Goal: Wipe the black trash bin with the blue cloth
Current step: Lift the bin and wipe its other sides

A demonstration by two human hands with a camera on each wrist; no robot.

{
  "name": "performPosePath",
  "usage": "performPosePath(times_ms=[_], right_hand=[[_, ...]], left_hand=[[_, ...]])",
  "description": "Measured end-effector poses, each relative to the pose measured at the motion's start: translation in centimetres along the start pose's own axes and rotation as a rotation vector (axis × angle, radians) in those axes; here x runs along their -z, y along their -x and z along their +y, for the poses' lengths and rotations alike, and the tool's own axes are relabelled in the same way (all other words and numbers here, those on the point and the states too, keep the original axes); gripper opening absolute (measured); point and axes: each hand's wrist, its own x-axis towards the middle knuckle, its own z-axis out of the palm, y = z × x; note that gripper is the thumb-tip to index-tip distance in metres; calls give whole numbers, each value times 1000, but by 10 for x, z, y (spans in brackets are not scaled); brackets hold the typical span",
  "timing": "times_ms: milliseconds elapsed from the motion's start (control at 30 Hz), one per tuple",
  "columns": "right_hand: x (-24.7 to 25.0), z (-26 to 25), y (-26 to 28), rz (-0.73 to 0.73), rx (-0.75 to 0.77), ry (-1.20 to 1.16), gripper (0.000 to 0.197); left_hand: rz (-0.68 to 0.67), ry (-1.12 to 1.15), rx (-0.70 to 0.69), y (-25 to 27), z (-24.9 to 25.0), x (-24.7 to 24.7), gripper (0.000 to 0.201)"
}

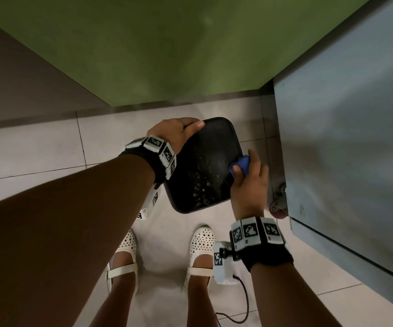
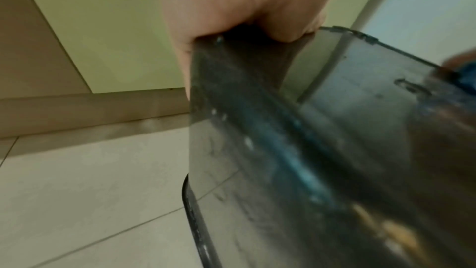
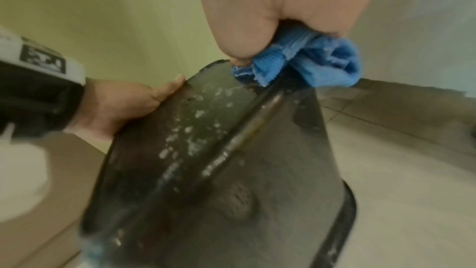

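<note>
the black trash bin (image 1: 202, 166) stands on the tiled floor (image 1: 37, 149) just ahead of the person's white shoes (image 1: 201, 241), in the corner between a green wall (image 1: 167, 55) and a grey cabinet (image 1: 344, 138) on the right, and it seems tipped a little toward the person, which i take to be so that the spotted upper face turns up to the cloth. the left hand (image 1: 175, 134) grips the far left corner of the bin, fingers curled over the edge and the thumb (image 1: 196, 125) laid flat along the top; this looks like a steadying hold, keeping the bin from sliding or rocking while the other hand rubs. the right hand (image 1: 249, 182) is closed round the bunched blue cloth (image 1: 241, 165), with folds of it sticking out past the fingers, and presses it against the right edge of the bin. so the bin lies between the two grips, the left one on its far left corner and the right one at its right rim, roughly opposite each other across the top. pale droplets and smears (image 3: 185, 129) speckle the dark face to the left of the cloth, between the hands, so i judge the wiping is under way and that patch is not yet done.
</note>
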Motion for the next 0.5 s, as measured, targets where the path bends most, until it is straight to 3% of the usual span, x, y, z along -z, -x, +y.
performPosePath(times_ms=[333, 400, 500], right_hand=[[-16, -68, -79, -99, 181, 153, 51], [-11, -58, -70, -91, 148, 101, 51], [-3, -27, -31, -23, -25, 51, 52]], left_hand=[[20, 35, -23, 0, -1, -1, 44], [50, 72, -4, 2, 2, -2, 43], [51, 79, 16, 4, 3, -1, 44]])
